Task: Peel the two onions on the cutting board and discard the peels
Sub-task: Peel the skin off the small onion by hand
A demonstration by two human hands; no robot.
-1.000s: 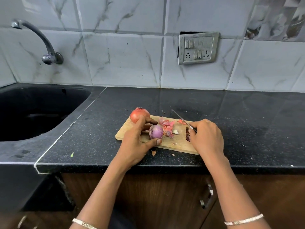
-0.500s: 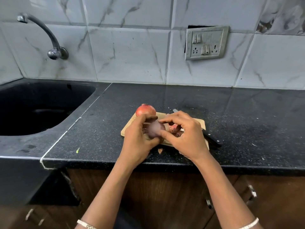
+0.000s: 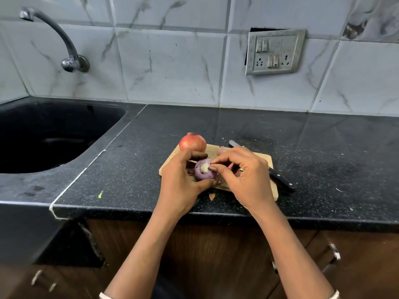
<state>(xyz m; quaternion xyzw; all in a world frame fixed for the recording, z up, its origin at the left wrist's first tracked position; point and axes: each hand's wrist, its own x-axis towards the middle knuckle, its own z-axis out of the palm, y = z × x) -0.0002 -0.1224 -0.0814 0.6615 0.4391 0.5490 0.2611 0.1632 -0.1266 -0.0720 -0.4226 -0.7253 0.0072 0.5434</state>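
Black speckled stone countertop (image 3: 237, 126), glossy, ran under grey marble-look wall tiles. Rectangular wooden cutting board (image 3: 262, 158) lay near the front edge. Left hand (image 3: 180, 182) gripped the purple onion (image 3: 204, 173) just above the board, fingers and thumb curled round it; skin smooth, pale fibrous root end facing the camera. Right hand (image 3: 244, 180) had curled fingertips pinching at that pale end, covering much of the board. Second onion (image 3: 192, 143), round with dry orange-red papery skin, sat unpeeled on the board's far left corner. Pink peel scraps (image 3: 222, 150) lay on the board behind the hands, mostly hidden; one small peel chip (image 3: 212, 196) lay on the counter just off the board. Knife (image 3: 280, 180) with a black riveted handle lay across the right side, its middle blocked by the right hand. Dark sink (image 3: 112, 117) to the left, curved metal tap (image 3: 62, 39) above it, metal switch plate (image 3: 275, 52) on the wall, brown wood cabinets below.
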